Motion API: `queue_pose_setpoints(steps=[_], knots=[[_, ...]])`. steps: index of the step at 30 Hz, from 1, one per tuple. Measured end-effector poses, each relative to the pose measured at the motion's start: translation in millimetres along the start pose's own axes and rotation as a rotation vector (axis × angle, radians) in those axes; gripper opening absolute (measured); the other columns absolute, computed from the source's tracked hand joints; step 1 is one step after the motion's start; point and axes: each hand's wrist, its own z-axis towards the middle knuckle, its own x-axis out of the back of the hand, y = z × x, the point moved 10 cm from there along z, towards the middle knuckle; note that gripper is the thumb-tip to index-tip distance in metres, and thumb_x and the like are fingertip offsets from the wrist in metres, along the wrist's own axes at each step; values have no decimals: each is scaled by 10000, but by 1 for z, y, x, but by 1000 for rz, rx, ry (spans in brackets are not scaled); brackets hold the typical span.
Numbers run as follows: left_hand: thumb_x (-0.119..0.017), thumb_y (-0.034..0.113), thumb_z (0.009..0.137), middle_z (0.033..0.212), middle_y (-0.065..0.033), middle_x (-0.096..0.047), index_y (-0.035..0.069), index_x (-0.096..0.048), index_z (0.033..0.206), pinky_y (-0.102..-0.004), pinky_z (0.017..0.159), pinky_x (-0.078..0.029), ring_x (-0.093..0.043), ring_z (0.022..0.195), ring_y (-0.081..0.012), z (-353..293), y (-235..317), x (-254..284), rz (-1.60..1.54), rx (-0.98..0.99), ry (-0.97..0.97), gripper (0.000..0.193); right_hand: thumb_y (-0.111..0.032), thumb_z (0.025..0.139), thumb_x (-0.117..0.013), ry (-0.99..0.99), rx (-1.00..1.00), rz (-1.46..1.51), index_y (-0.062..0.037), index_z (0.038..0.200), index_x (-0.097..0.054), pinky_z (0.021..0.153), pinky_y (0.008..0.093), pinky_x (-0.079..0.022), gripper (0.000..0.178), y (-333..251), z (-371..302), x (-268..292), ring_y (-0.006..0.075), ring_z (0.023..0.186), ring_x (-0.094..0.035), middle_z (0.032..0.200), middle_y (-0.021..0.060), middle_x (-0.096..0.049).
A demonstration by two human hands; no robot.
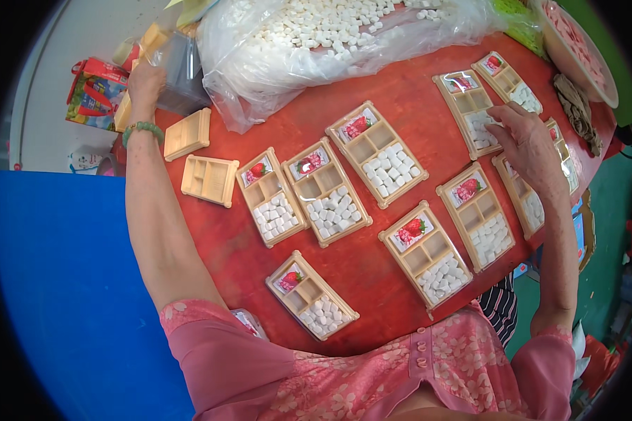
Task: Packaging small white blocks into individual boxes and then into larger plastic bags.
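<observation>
My left hand [146, 85] reaches to the back left, beside beige plastic trays [122, 114] and a grey translucent box [181, 67]; its fingertips are hard to make out. Over on the right, my right hand [528, 144] hovers with thumb and fingers apart at the edge of a filled tray [463, 105]. That tray has a strawberry-picture card and white marshmallows [480, 126] in its large compartment. Similar filled trays stand across the red table, among them a front tray [312, 296] and a middle tray [376, 154]. Two trays without contents, a tilted tray [187, 134] and a second tray [209, 180], lie near my left forearm.
A large clear plastic bag [260, 84] of loose marshmallows spreads over the back of the red table [358, 270]. At the back right stand a basin [576, 49] with pink pieces and a brown cloth [576, 112]. A colourful bag [95, 95] sits far left.
</observation>
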Motion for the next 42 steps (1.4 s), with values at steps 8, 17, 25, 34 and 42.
queue_pose_setpoints(steps=[8,17,25,34,42], knots=[[-535,267,776,907,-289,-643,-48,-657,889,-453,811,-487,-630,916,-405,-17,-45,32,-191,316,225,356,-68,838,-614,18,0,21,28,1010,-607,681,374,-472,197,5,4,7,308,780,-623,904,161,-627],[-545,117,926,838,-106,-653,17,-539,797,-231,627,-482,-619,760,-142,-99,43,112,-1509,73,370,164,-141,888,-599,34,-55,330,6,1052,-645,777,294,-466,225,-27,11,30,150,867,-611,927,99,-664],[-442,78,973,1112,-196,-579,-7,-490,957,-381,897,-518,-630,1016,-282,-232,248,147,-1991,-212,-316,99,-202,927,-563,-5,0,1268,21,1148,-600,824,242,-458,316,-77,28,19,138,922,-612,1055,87,-640],[-499,184,966,1078,-182,-606,-39,-491,1152,-336,833,-531,-647,963,-240,-296,360,140,-2364,-49,-1039,291,-135,895,-614,-75,-30,1605,-29,941,-640,592,176,-477,119,-23,-19,24,53,657,-577,747,6,-612],[-629,54,870,885,-45,-645,3,-607,999,-233,661,-491,-612,734,-113,-295,402,121,-2112,59,-978,141,-155,893,-620,-239,-54,1267,-45,805,-629,574,181,-409,141,2,-64,33,19,631,-536,700,-44,-592]])
